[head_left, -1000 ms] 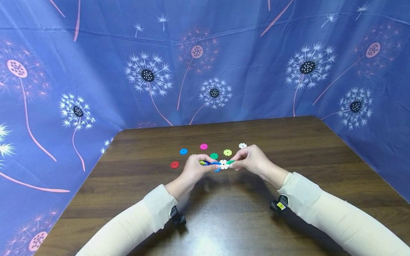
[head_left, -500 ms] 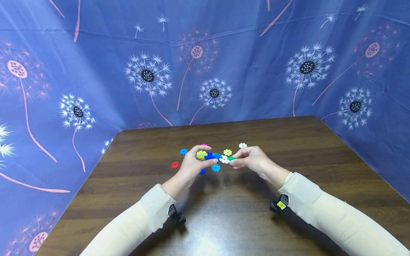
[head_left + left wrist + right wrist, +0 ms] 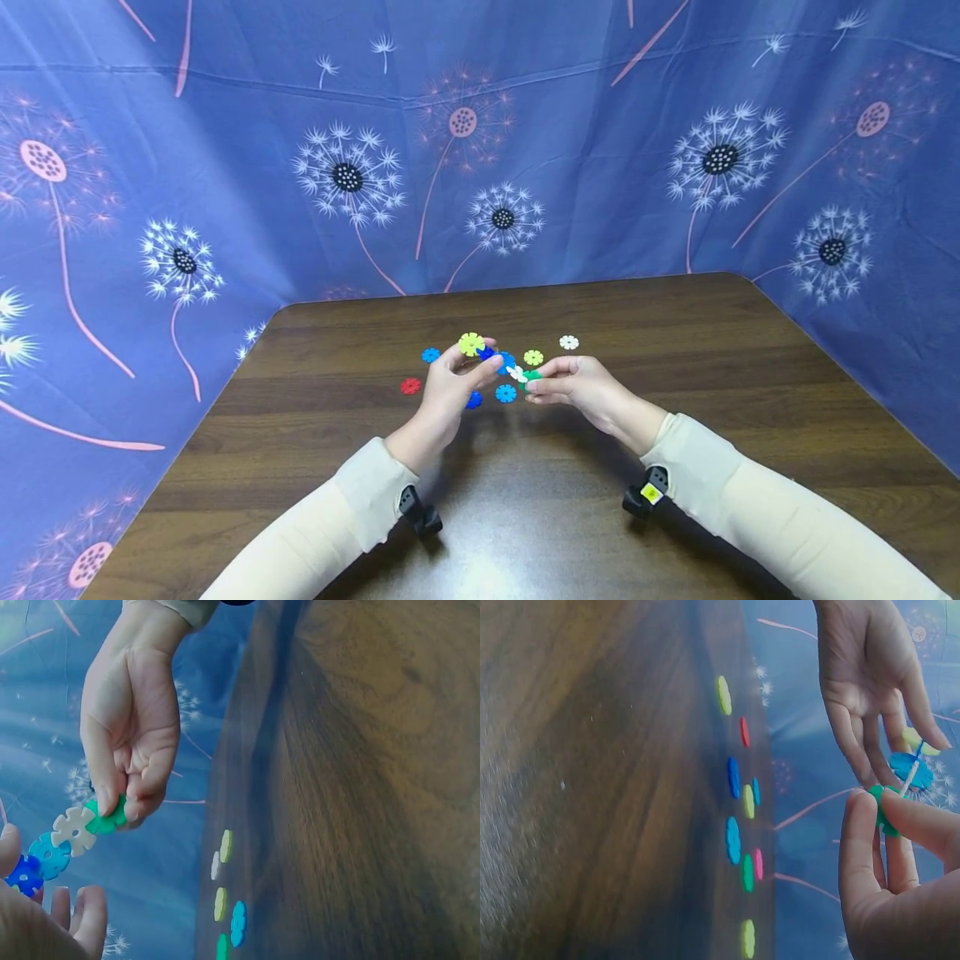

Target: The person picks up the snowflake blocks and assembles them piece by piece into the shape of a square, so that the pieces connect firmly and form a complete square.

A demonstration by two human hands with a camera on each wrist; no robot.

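Observation:
A chain of notched, flower-shaped plastic discs hangs above the table between the hands. It runs from a yellow disc [image 3: 471, 344] through a dark blue disc [image 3: 24, 876], a light blue disc [image 3: 506, 363] and a white disc [image 3: 74, 831] to a green disc [image 3: 105, 815]. My right hand [image 3: 596, 396] pinches the green disc between thumb and fingers. Around the dark blue end, my left hand [image 3: 444, 396] has its thumb and fairly straight fingers spread apart; whether they touch the chain is hard to tell.
Loose discs lie on the brown wooden table [image 3: 360, 492]: red [image 3: 410, 386], blue [image 3: 430, 355], dark blue [image 3: 473, 400], light blue [image 3: 506, 392], yellow [image 3: 533, 357] and white [image 3: 568, 342]. A pink disc [image 3: 758, 864] shows in the right wrist view. A dandelion-patterned cloth [image 3: 585, 167] hangs behind.
The chain has turned from roughly level to slanted, its yellow end rising and moving away. My left fingers have spread from their earlier hold; my right hand has shifted slightly left and nearer, still pinching green.

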